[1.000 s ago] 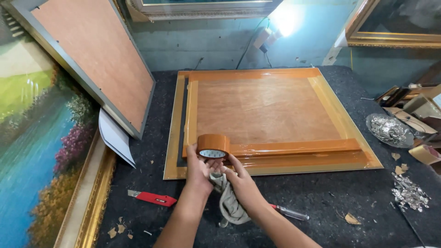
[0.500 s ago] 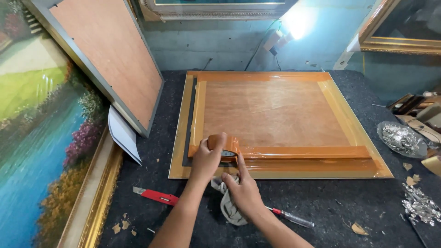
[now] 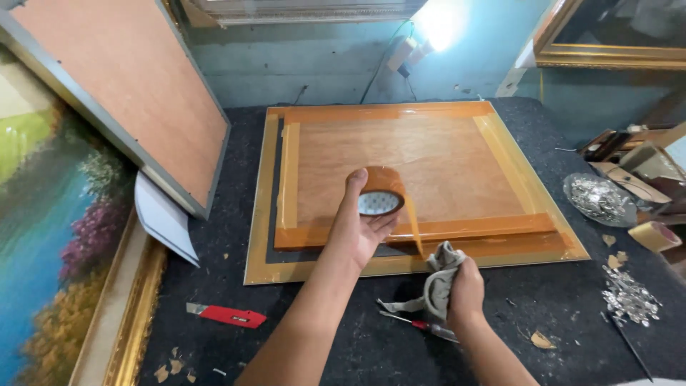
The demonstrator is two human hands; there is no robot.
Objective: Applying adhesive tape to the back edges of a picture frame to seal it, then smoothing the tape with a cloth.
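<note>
- Our left hand (image 3: 357, 232) clasps a brown tape roll (image 3: 380, 193) above the frame back (image 3: 407, 154).
- Our right hand (image 3: 464, 286) clutches a grey cloth (image 3: 439, 275) at the frame's near edge; dark table (image 3: 564, 300) lies open rightward.

No packages, labels, signs or screens show anywhere here.

Frame back (image 3: 421, 164) lies face down mid table (image 3: 343, 336), reaching toward the far edge. Left hand (image 3: 357, 232) holds tape roll (image 3: 380, 193) above the frame's near half; tape strip runs down from the roll to the frame's near rail. Right hand (image 3: 463, 286) grips cloth (image 3: 439, 275) at the frame's near edge, right of left hand. Screwdriver (image 3: 418, 323) under the cloth, on table. Utility knife (image 3: 227, 315) near-left of frame. Pile of metal bits (image 3: 629, 299) near right edge. Leaning board (image 3: 128, 93) and painting (image 3: 50, 236) along left edge.
</note>
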